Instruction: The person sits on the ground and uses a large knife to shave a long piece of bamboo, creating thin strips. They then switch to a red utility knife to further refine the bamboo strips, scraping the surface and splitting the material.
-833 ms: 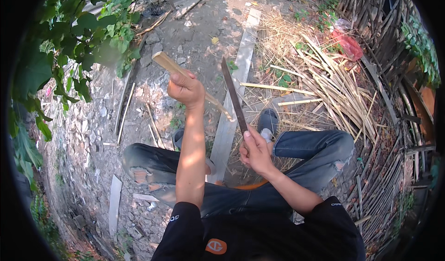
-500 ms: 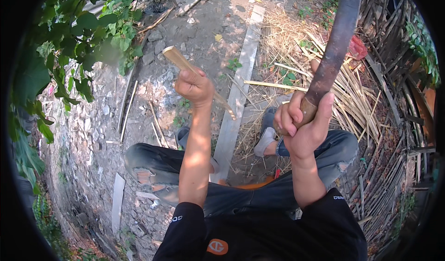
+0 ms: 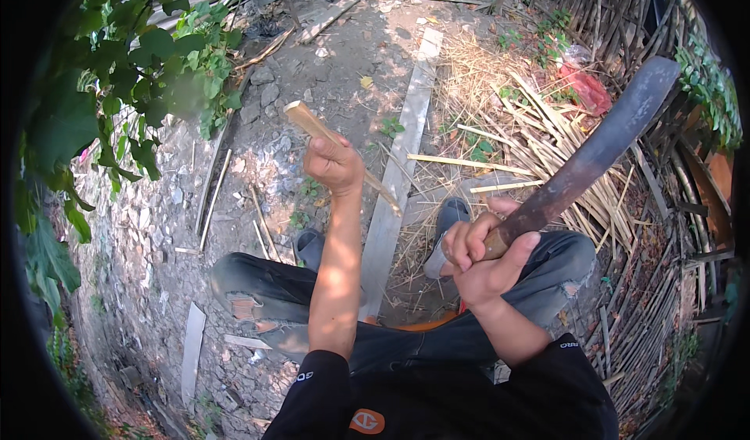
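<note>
My left hand (image 3: 336,162) is closed around a short split wooden stick (image 3: 308,119), whose thick pale end points up and away to the left. Its thinner end (image 3: 389,199) slants down to the right, over a long grey plank (image 3: 406,135). In my right hand (image 3: 488,260) is a machete, gripped by its brown wooden handle (image 3: 498,242). The broad dark blade (image 3: 605,147) reaches up to the right, well apart from the stick. Part of the handle is hidden by my fingers.
A heap of split sticks (image 3: 578,194) lies on straw right of the plank. Beyond it are a red plastic bag (image 3: 586,90) and a stick fence (image 3: 672,198). Leafy branches (image 3: 109,73) hang at the left over rubble (image 3: 141,229). My bent knees flank the plank.
The machete has swung down and to the right, its whole blade now in view. My right hand has lowered slightly toward me. The left hand and stick have shifted only a little.
</note>
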The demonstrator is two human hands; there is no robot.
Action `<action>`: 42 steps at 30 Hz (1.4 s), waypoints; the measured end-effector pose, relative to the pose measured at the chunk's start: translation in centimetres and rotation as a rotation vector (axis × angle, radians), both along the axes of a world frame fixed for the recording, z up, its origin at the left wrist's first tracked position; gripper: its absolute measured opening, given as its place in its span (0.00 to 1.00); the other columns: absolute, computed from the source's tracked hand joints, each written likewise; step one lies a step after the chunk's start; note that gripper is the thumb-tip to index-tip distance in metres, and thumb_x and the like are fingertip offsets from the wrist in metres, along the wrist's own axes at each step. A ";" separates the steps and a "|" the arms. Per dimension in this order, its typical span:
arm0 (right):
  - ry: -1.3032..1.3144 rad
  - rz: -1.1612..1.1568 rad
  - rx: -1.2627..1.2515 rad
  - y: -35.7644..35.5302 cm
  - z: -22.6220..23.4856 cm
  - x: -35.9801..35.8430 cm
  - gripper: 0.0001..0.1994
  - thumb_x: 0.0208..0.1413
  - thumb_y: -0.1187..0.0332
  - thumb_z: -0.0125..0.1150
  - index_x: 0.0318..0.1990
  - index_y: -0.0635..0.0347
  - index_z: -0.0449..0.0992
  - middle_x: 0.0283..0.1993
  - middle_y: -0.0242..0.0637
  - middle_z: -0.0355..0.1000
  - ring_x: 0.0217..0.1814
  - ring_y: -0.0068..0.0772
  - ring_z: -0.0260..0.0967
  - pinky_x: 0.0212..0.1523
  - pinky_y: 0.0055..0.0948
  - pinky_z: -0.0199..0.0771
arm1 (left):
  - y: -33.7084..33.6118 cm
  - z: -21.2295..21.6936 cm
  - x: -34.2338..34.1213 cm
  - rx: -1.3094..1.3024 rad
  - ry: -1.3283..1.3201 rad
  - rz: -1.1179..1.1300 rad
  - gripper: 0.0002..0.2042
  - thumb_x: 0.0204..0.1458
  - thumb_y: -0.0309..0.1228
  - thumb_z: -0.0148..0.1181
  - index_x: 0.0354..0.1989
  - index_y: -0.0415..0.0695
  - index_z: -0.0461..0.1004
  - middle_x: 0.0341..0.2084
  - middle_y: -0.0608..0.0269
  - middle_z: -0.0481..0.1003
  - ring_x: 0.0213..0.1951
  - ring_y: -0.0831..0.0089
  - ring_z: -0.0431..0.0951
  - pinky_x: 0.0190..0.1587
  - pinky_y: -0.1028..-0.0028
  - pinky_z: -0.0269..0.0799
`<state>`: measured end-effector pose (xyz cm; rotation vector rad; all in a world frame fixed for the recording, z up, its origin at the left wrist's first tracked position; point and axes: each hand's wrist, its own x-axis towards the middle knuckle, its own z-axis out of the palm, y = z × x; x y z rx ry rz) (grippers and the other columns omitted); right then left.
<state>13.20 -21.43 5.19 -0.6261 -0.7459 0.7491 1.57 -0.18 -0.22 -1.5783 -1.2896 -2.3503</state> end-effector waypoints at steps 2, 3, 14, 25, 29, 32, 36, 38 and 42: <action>-0.175 0.311 -0.590 -0.7 -7.6 0.4 0.29 0.74 0.44 0.35 0.50 0.65 0.70 0.19 0.25 0.55 0.13 0.17 0.49 0.17 0.23 0.58 | -0.3 0.8 1.6 0.012 0.036 -0.019 0.31 0.73 0.43 0.34 0.15 0.43 0.68 0.11 0.62 0.70 0.15 0.62 0.73 0.20 0.65 0.63; -0.215 0.670 -1.108 -0.7 -10.1 1.6 0.27 0.75 0.45 0.37 0.48 0.64 0.70 0.19 0.25 0.56 0.13 0.18 0.50 0.17 0.24 0.58 | -0.5 0.6 1.3 0.008 0.028 -0.030 0.31 0.73 0.42 0.35 0.15 0.43 0.68 0.11 0.62 0.70 0.15 0.62 0.73 0.20 0.65 0.63; -0.447 0.020 -0.295 -1.3 -6.7 0.3 0.23 0.73 0.45 0.40 0.44 0.59 0.67 0.19 0.26 0.57 0.11 0.19 0.49 0.18 0.24 0.60 | 0.1 0.8 2.3 -0.059 0.028 -0.072 0.31 0.72 0.43 0.38 0.14 0.42 0.67 0.10 0.63 0.69 0.15 0.62 0.73 0.20 0.63 0.63; -0.419 0.441 -0.945 -1.0 -16.6 1.8 0.21 0.73 0.47 0.44 0.41 0.58 0.69 0.19 0.26 0.60 0.14 0.19 0.56 0.17 0.24 0.61 | 0.1 1.9 2.9 -0.070 -0.018 -0.320 0.24 0.72 0.43 0.43 0.26 0.40 0.72 0.16 0.63 0.73 0.18 0.70 0.75 0.23 0.70 0.67; -0.472 0.364 -0.849 -1.4 -19.2 1.2 0.22 0.73 0.46 0.44 0.40 0.57 0.69 0.18 0.24 0.58 0.12 0.18 0.53 0.17 0.24 0.59 | -0.3 3.8 2.9 -0.043 0.018 -0.303 0.19 0.72 0.41 0.45 0.30 0.42 0.69 0.16 0.63 0.73 0.18 0.72 0.75 0.23 0.72 0.68; 0.583 0.865 -1.033 -0.3 -13.4 2.7 0.23 0.72 0.44 0.43 0.38 0.55 0.69 0.17 0.22 0.56 0.10 0.17 0.49 0.17 0.24 0.57 | 1.0 3.5 2.0 -0.017 0.017 -0.182 0.19 0.71 0.41 0.46 0.28 0.43 0.66 0.15 0.64 0.73 0.18 0.72 0.75 0.23 0.71 0.68; 0.217 0.551 -0.822 1.8 -4.2 4.1 0.24 0.74 0.45 0.39 0.40 0.57 0.67 0.18 0.23 0.54 0.10 0.16 0.46 0.16 0.23 0.55 | 2.3 3.7 0.8 -0.008 0.076 -0.102 0.20 0.72 0.42 0.45 0.27 0.43 0.65 0.14 0.64 0.72 0.17 0.71 0.75 0.22 0.70 0.67; 0.051 0.337 -0.522 1.8 0.5 3.8 0.24 0.75 0.47 0.37 0.40 0.59 0.66 0.18 0.25 0.54 0.11 0.17 0.47 0.16 0.24 0.55 | 2.6 3.7 0.6 -0.003 0.107 -0.116 0.20 0.72 0.42 0.45 0.26 0.43 0.65 0.14 0.64 0.72 0.17 0.71 0.75 0.21 0.70 0.67; -0.009 0.181 0.037 1.8 1.0 1.9 0.24 0.74 0.45 0.39 0.42 0.60 0.68 0.20 0.30 0.60 0.18 0.20 0.58 0.20 0.25 0.57 | 3.0 4.4 1.7 0.035 0.116 -0.210 0.21 0.72 0.43 0.45 0.26 0.43 0.65 0.13 0.64 0.71 0.16 0.70 0.75 0.21 0.70 0.66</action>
